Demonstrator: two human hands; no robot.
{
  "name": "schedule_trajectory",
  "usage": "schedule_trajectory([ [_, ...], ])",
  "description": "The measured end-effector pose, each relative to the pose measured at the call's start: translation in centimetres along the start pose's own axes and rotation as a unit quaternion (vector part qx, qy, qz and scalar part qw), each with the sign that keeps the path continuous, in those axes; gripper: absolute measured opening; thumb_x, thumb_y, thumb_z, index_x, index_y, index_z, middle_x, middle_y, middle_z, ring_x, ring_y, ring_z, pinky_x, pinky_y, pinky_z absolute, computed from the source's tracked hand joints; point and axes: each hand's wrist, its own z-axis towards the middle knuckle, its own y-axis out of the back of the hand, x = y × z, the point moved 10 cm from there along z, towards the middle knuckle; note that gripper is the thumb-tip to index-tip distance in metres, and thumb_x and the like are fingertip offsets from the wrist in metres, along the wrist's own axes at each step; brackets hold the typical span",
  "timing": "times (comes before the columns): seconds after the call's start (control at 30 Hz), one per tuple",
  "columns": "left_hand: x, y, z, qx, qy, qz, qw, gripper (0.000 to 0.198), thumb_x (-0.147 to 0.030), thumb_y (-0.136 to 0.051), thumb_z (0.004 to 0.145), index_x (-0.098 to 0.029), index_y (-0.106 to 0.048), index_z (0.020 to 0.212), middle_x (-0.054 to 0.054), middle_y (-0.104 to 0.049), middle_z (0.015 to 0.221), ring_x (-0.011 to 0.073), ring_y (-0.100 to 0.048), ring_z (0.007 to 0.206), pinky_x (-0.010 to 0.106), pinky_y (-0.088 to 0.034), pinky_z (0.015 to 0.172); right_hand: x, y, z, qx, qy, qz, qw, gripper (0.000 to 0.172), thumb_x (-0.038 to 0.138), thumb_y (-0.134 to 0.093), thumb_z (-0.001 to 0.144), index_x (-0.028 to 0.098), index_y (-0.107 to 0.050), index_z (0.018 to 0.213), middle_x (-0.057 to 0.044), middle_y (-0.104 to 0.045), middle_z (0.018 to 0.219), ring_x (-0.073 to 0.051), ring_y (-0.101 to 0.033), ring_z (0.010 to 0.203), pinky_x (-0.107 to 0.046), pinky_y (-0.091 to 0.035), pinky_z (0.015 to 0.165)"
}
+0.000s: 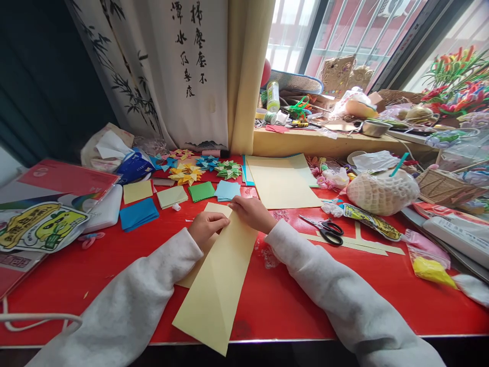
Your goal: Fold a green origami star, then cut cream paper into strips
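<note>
A long pale yellow sheet of paper (217, 285) slants toward me over the table's front edge. My right hand (254, 213) is closed on its far end, thumb and fingers pinching the edge. My left hand (208, 227) is closed at the same end, fingertips pressed on the paper's left edge. More pale yellow paper (193, 272) shows beneath it on the left; whether the two are joined, I cannot tell. Just beyond my hands lie small stacks of light blue paper (228, 189), green paper (201, 191) and cream paper (171, 195).
Black-handled scissors (329, 232) and cut paper strips (362, 246) lie to the right. Large cream sheets (282, 178) are stacked at the back. Folded paper stars (186, 174) sit behind the small stacks. A netted white fruit (384, 192) with a straw stands at the right.
</note>
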Motion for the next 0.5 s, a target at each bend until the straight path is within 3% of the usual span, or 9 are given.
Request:
schedule_trajectory([
  [0.17, -0.2, -0.4, -0.1, 0.007, 0.005, -0.010, 1.000, 0.021, -0.027, -0.052, 0.068, -0.014, -0.054, 0.052, -0.003, -0.041, 0.050, 0.0090, -0.040, 0.050, 0.020, -0.034, 0.048, -1.3, 0.7, 0.2, -0.012, -0.012, 0.000, 1.000, 0.028, 0.034, -0.032, 0.088, 0.018, -0.052, 0.078, -0.001, -0.053, 0.059, -0.012, -0.044, 0.053, -0.021, -0.026, 0.052],
  [0.5, -0.6, -0.7, -0.3, 0.010, 0.002, -0.001, 1.000, 0.019, -0.026, -0.051, 0.067, -0.015, -0.053, 0.051, -0.003, -0.041, 0.051, 0.0093, -0.040, 0.051, 0.021, -0.034, 0.048, -2.8, 1.3, 0.3, -0.031, -0.020, 0.001, 0.999, 0.027, 0.035, -0.033, 0.087, 0.019, -0.051, 0.075, -0.001, -0.053, 0.061, -0.012, -0.044, 0.053, -0.021, -0.028, 0.053],
])
